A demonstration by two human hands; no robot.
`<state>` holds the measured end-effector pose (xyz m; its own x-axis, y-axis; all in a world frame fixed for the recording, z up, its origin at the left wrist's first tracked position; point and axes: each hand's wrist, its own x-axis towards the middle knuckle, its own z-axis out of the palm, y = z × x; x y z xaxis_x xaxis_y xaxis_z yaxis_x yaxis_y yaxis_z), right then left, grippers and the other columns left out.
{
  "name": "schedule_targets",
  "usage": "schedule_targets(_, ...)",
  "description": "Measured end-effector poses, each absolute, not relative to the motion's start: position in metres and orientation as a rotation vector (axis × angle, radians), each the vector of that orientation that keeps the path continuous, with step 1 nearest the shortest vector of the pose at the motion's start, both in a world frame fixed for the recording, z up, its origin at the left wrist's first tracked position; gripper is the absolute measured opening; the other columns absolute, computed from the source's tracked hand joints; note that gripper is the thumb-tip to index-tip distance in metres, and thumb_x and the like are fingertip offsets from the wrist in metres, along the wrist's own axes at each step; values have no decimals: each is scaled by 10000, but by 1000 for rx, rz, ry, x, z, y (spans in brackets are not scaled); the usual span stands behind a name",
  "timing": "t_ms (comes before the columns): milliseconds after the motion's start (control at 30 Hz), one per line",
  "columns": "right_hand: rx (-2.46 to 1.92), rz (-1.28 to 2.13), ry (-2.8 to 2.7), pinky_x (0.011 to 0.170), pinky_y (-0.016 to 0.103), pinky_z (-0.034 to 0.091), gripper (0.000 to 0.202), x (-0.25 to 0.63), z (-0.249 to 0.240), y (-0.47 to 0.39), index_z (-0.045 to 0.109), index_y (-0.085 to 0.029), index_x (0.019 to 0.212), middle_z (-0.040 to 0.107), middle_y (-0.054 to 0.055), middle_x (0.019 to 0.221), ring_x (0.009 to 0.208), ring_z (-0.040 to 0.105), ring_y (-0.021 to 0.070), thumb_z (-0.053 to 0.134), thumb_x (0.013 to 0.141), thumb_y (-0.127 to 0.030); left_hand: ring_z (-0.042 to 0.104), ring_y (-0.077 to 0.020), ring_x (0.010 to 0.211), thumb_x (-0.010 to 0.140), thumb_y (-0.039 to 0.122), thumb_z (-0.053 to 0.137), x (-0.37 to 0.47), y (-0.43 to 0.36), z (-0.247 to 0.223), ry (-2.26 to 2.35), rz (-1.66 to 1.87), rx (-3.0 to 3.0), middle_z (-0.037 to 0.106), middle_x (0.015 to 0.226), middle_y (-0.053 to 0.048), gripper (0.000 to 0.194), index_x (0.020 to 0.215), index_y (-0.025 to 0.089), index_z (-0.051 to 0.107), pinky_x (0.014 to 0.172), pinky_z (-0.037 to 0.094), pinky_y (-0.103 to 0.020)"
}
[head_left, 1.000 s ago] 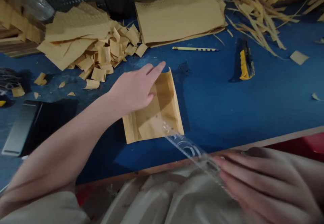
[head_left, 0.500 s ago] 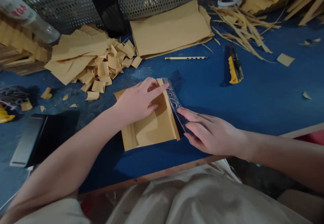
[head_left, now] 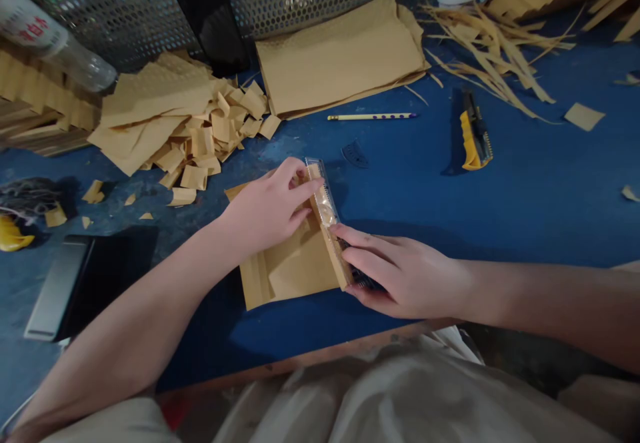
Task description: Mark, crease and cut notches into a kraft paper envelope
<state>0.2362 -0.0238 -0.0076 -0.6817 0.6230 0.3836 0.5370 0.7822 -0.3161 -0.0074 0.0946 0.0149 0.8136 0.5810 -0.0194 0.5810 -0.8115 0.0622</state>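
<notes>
A sheet of brown paper (head_left: 300,263) lies before me, with a fold along its left side. Over its right edge is a clear plastic ruler (head_left: 327,213), slanting away from me. My left hand (head_left: 267,209) reaches across the paper, its index finger pressed on the ruler's far part and its other fingers curled, partly hidden. Nearer to me, my right hand (head_left: 400,269) grips the ruler from the right, fingertips on its edge by the paper. The ruler's near end is partly covered by the right fingers.
Behind are a paper stack (head_left: 340,56), small paper pieces (head_left: 215,129) and paper strips (head_left: 495,56). A pencil (head_left: 373,117), a small dark clear plastic piece (head_left: 355,154) and a yellow cutter (head_left: 473,136) lie beyond my hands. A phone-like device (head_left: 60,289) is at left, a bottle (head_left: 55,36) behind.
My right hand has moved left with the ruler, which now overlaps the paper's right edge. My left index finger stays on the ruler. The small plastic piece shows more fully.
</notes>
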Motion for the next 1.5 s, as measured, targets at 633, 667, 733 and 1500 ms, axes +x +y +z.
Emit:
schedule_targets(633, -720, 273, -2591, 1096, 524, 612, 469, 235, -14, -10, 696, 7, 1268, 702, 287, 1346, 1242, 715, 368, 653, 1020, -388, 668, -331, 1149, 1046, 286, 489, -10, 96, 9, 846, 102, 2919, 586, 1288, -215, 445, 1360, 58, 707, 1008, 613, -510)
schedule_targets(667, -705, 260, -2599, 1101, 514, 609, 459, 236, -14, -8, 700, 5, 1273, 705, 280, 1355, 1242, 718, 360, 639, 1035, -382, 663, -335, 1159, 1048, 290, 488, -10, 96, 8, 845, 98, 2921, 584, 1300, -219, 450, 1368, 57, 703, 1012, 611, -515)
schedule_targets(733, -683, 225, -2626, 1116, 481, 600, 407, 239, -14, -4, 712, -17, 1280, 718, 248, 1370, 1253, 721, 327, 589, 1075, -346, 661, -340, 1168, 1057, 284, 467, -10, 96, 8, 848, 79, 2927, 576, 1340, -233, 461, 1390, 57, 690, 1012, 608, -521)
schedule_targets(1500, -662, 391, -2696, 1214, 595, 483, 369, 256, -17, 15, 780, -139, 1210, 647, 251, 1472, 1452, 581, 399, 775, 965, -414, 572, -422, 1372, 1021, 457, 633, 2, 77, 31, 1076, -330, 2777, 507, 1535, -241, 639, 1553, 111, 553, 1129, 541, -582)
